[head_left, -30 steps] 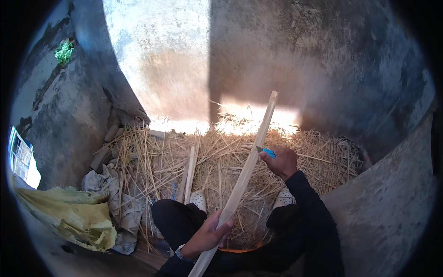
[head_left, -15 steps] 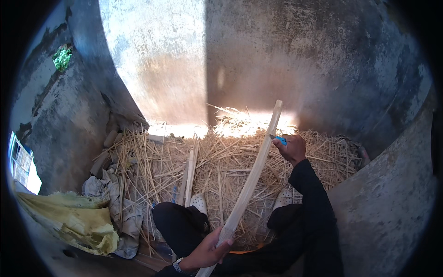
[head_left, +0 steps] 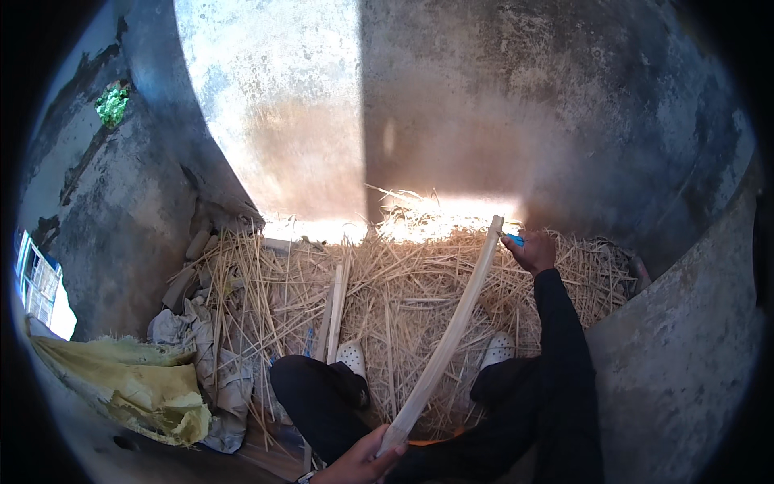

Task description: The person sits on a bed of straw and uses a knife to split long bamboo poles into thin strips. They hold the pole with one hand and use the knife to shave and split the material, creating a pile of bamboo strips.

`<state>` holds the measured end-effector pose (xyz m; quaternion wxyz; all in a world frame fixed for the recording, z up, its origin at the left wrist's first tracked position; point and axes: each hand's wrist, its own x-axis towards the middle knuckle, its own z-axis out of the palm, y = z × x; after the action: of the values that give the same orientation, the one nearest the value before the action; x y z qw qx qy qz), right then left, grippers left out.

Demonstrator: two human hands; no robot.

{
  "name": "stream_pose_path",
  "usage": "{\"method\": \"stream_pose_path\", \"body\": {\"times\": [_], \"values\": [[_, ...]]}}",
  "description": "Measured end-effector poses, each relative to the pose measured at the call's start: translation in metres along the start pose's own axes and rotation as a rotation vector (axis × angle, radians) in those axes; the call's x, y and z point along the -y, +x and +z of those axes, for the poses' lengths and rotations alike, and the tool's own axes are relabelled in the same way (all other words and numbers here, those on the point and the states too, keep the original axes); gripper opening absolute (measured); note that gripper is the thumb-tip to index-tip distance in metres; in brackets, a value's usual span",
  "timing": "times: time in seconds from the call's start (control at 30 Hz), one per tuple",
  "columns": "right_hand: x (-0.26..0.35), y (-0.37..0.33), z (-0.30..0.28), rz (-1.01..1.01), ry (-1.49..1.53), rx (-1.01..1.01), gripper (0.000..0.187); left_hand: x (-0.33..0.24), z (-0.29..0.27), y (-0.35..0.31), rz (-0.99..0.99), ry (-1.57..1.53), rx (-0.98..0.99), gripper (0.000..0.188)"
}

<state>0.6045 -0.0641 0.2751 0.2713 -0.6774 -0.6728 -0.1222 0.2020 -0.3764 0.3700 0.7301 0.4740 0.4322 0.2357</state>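
Observation:
A long pale bamboo strip point(head_left: 448, 343) slants from near my lap up toward the straw at the far right. My left hand point(head_left: 360, 463) is closed round its lower end. At the far end, my right hand point(head_left: 535, 252) grips a blue-handled knife point(head_left: 513, 239). The short blade lies against the strip's edge just below the tip; most of the handle is hidden in my fingers.
Loose straw-like shavings point(head_left: 403, 298) cover the ground around my pale clogs point(head_left: 499, 348). Two flat slats point(head_left: 334, 310) lie left of centre. Yellow sacking point(head_left: 121, 383) hangs at the left. A stained wall point(head_left: 484, 105) stands ahead, and a low wall point(head_left: 677, 363) rises at the right.
The strip has been drawn back toward me, its far tip now lower. My left hand has moved nearer my body, while my right hand has shifted slightly right, with the knife nearer the tip.

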Motion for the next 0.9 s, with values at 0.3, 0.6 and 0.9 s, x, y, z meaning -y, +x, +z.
{"method": "stream_pose_path", "body": {"times": [0.3,0.6,0.9], "values": [[-0.014,-0.009,0.020,-0.026,-0.050,0.067,0.071,0.012,-0.012,0.008,-0.187,-0.061,0.076,0.034],[-0.087,-0.013,0.027,0.793,-0.084,0.135,0.082,0.035,0.000,-0.059,-0.102,-0.148,0.006,0.028],[0.017,0.008,-0.002,0.277,0.186,0.274,0.075,0.007,-0.017,-0.032,-0.101,-0.120,-0.027,0.018]]}}
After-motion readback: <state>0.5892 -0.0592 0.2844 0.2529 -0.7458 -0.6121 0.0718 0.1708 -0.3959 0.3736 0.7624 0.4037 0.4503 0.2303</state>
